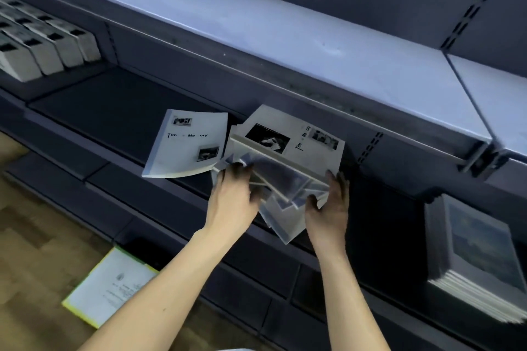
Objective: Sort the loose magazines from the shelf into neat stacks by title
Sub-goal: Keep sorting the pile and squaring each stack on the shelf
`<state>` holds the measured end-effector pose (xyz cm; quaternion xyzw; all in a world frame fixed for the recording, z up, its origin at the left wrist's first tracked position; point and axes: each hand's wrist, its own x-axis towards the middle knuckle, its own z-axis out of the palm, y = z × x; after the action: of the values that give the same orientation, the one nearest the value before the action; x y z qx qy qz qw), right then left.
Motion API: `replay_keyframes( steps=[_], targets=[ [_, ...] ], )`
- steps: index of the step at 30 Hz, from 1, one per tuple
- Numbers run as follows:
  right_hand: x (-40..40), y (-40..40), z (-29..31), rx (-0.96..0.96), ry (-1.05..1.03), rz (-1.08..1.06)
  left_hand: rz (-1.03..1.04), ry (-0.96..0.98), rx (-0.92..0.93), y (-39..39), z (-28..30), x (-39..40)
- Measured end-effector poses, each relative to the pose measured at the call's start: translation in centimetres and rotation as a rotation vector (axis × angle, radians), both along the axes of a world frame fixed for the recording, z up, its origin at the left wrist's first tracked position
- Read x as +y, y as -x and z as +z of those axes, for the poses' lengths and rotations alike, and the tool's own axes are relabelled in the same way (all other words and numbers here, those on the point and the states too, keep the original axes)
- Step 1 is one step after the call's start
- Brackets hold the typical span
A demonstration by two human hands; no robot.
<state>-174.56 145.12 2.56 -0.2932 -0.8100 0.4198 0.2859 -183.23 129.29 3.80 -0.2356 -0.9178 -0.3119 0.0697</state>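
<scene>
Both hands hold a messy bunch of magazines (285,188) at the front edge of the dark shelf (94,111). The left hand (235,196) grips the left side of the bunch, with its fingers curled over the top. The right hand (330,202) grips the right side, with its fingers up along the edge and its thumb tucked under. The magazines in the bunch are fanned out and crooked, and some corners hang down past the shelf edge. The top magazine (302,139) is white with small dark photos and turned sideways. Just beside the bunch, on its left, one more white magazine (185,145) with the same cover lies flat on the shelf, its front corner curled up. Far along the shelf, at the right end, sits a neat stack of magazines (476,262). At the left end stands a row of white boxes (42,45). A white paper with a yellow edge (111,288) lies on the wooden floor (34,236) below.
</scene>
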Motion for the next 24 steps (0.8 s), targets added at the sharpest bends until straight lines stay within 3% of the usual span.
replay_keyframes(
  steps=[8, 24],
  targets=[
    [2.4, 3.5, -3.2, 0.045, -0.119, -0.032, -0.049, 0.15, 0.041, 2.6, -1.6, 0.4],
    [-0.4, 2.9, -2.8, -0.07, -0.269, -0.265, -0.253, -0.02, -0.121, 6.0, -1.2, -1.7]
  ],
)
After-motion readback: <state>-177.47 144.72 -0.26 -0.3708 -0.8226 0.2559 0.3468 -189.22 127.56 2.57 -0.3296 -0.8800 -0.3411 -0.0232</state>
